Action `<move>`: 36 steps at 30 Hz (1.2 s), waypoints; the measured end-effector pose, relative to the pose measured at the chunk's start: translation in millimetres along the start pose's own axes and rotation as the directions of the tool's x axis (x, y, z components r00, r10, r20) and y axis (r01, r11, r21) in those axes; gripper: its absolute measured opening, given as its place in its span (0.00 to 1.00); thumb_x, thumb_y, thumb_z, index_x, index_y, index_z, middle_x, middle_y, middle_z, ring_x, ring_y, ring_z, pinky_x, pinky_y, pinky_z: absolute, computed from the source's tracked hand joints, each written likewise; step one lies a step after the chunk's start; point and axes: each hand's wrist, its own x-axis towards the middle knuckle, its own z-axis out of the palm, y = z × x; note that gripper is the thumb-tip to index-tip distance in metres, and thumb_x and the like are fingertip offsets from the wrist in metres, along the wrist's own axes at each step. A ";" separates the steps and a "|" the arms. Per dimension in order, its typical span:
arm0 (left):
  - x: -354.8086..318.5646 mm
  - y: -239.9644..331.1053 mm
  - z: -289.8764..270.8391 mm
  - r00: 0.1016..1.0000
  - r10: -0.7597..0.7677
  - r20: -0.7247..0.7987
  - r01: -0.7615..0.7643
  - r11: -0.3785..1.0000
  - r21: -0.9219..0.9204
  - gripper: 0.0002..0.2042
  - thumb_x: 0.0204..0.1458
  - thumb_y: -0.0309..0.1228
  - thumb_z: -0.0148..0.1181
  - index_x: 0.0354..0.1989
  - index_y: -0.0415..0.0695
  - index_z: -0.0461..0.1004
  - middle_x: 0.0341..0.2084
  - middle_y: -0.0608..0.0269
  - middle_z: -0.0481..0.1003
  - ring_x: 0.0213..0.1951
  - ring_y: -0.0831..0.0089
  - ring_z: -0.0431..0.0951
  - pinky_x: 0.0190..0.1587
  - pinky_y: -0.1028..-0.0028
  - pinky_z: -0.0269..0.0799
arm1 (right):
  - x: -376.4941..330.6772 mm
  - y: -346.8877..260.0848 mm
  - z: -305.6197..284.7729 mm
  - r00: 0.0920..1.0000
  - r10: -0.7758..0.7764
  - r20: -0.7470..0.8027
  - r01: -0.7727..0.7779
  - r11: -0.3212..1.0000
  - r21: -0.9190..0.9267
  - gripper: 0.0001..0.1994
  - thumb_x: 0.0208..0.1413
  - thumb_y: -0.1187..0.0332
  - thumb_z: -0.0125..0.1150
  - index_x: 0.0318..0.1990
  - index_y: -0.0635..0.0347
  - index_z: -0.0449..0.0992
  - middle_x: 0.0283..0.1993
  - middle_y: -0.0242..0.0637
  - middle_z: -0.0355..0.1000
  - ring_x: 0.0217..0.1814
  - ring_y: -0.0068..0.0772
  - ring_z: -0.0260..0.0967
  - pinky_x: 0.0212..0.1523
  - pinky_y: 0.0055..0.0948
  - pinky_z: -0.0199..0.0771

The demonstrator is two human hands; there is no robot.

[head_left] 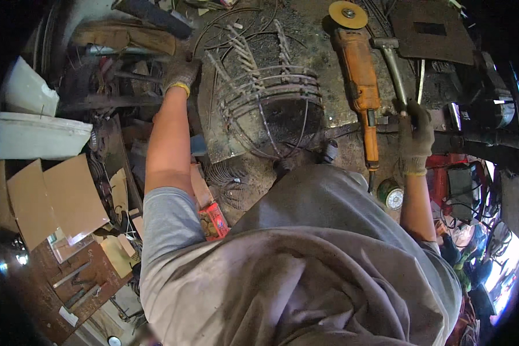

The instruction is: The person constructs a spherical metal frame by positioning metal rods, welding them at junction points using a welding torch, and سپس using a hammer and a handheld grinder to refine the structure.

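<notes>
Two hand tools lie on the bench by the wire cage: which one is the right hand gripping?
The hammer: the gloved right hand grips its handle end. The orange angle grinder lies untouched beside it.

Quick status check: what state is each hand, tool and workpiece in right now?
left hand: gloved, reaching into clutter beside the wire frame
right hand: gloved, closed on hammer handle
hammer: held, head down on bench
angle grinder: lying idle, disc fitted
wire frame: resting on bench

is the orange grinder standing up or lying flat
Lying flat: the orange angle grinder rests lengthwise on the workbench, beside the wire basket frame.
</notes>
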 end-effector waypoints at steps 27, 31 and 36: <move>21.2 -46.9 22.9 0.954 -0.116 0.278 0.277 0.696 -0.663 0.18 0.67 0.40 0.51 0.53 0.39 0.77 0.42 0.55 0.79 0.35 0.69 0.78 0.36 0.66 0.78 | 10.9 -55.3 -5.3 0.750 0.416 0.513 -0.331 0.909 -0.254 0.43 0.54 0.64 0.66 0.75 0.53 0.49 0.56 0.56 0.74 0.47 0.47 0.77 0.46 0.42 0.77; -20.5 11.5 -26.3 0.940 -0.018 0.342 0.241 0.744 -0.624 0.23 0.65 0.46 0.54 0.55 0.38 0.75 0.50 0.43 0.78 0.49 0.56 0.80 0.51 0.58 0.76 | 20.1 -43.9 -4.4 0.762 0.410 0.501 -0.308 0.910 -0.277 0.39 0.54 0.59 0.66 0.72 0.60 0.57 0.62 0.58 0.71 0.64 0.61 0.69 0.63 0.48 0.69; -38.2 -25.4 -46.7 0.972 0.122 -0.199 -0.145 0.984 -0.107 0.25 0.64 0.47 0.55 0.56 0.37 0.74 0.51 0.42 0.77 0.49 0.51 0.79 0.50 0.59 0.75 | 31.5 -51.5 -9.8 0.721 0.399 0.567 -0.247 0.912 -0.328 0.37 0.57 0.53 0.64 0.70 0.63 0.60 0.62 0.60 0.70 0.63 0.62 0.70 0.61 0.49 0.70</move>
